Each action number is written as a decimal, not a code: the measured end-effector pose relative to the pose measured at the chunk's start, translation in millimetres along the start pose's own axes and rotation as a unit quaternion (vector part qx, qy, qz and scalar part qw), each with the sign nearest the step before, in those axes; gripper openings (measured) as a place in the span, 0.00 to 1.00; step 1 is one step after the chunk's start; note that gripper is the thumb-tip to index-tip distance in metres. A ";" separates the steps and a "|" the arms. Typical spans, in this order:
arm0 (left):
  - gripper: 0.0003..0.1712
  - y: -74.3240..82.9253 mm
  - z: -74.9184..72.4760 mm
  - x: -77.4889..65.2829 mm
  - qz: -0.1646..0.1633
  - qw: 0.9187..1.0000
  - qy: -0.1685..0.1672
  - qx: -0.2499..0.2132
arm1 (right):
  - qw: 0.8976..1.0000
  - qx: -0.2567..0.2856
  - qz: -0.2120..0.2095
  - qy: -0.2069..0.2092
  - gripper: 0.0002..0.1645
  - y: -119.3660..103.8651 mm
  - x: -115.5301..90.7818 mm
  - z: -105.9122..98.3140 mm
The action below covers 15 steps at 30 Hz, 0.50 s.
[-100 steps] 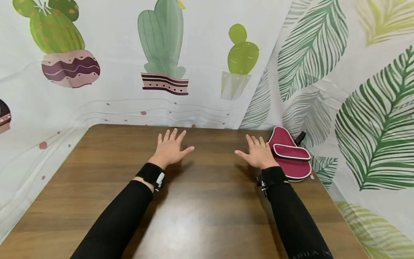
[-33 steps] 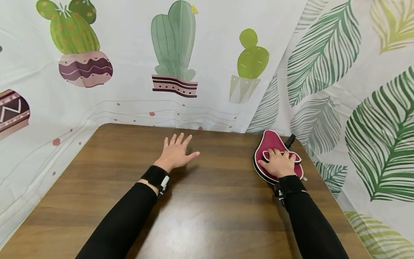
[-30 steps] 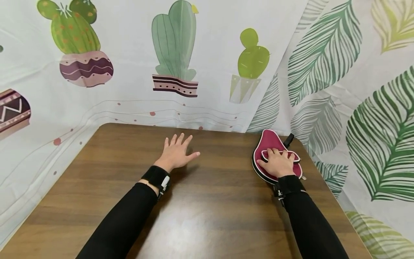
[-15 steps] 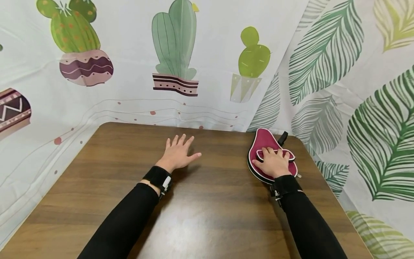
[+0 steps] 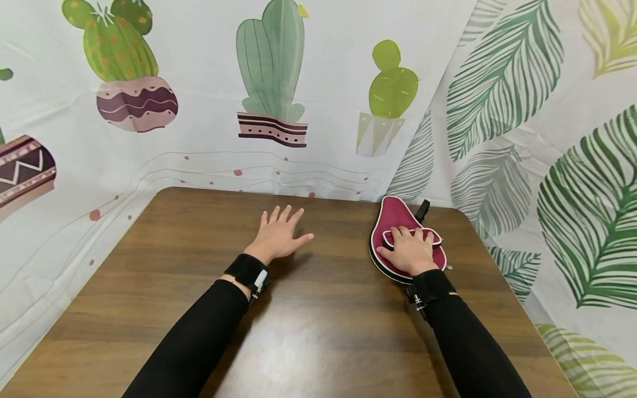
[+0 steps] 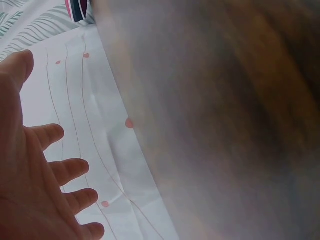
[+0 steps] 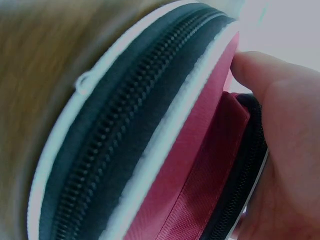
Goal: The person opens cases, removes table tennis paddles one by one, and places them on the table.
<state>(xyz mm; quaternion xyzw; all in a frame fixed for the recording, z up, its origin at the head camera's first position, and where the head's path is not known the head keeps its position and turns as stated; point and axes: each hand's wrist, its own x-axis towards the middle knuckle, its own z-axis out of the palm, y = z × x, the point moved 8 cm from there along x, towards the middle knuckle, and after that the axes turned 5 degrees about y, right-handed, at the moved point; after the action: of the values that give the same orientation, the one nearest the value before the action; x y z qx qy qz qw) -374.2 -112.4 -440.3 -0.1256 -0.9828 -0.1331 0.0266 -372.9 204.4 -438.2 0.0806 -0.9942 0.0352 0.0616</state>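
A dark pink table tennis bat case (image 5: 398,213) with white piping lies flat at the back right of the wooden table. My right hand (image 5: 412,251) grips its raised front pocket from above, fingers spread over the pocket and thumb at its left end. In the right wrist view the thumb (image 7: 270,75) touches the pink face beside the pocket (image 7: 210,165), and a dark zipper (image 7: 125,105) runs along the side of the case. Most of the right fingers are hidden there. My left hand (image 5: 280,237) is spread over the table, left of the case, holding nothing.
Cloth with cactus prints (image 5: 271,61) hangs behind the wooden table (image 5: 318,309), and a leaf-print cloth (image 5: 587,210) covers the right side. A short black strap (image 5: 422,210) sticks out from the case toward the back.
My right hand has moved onto the case, which has since slid left with it, away from the table's right edge. The left hand stays nearly in place, fingers spread.
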 end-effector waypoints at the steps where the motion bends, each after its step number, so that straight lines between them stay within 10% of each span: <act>1: 0.51 0.1 -0.1 -0.2 -0.001 1.000 -0.001 0.001 | 1.000 0.000 -0.002 0.002 0.48 -2.8 -0.3 -0.5; 15: 0.49 4.8 -3.0 1.3 0.007 1.000 0.011 -0.002 | 1.000 -0.003 -0.018 0.008 0.48 -30.9 -1.2 3.5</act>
<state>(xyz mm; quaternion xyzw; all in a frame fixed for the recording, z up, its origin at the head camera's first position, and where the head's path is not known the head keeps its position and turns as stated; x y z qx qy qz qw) -374.2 -108.4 -436.1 -0.1306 -0.9812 -0.1365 0.0384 -367.1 173.9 -440.0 0.0975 -0.9922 0.0318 0.0709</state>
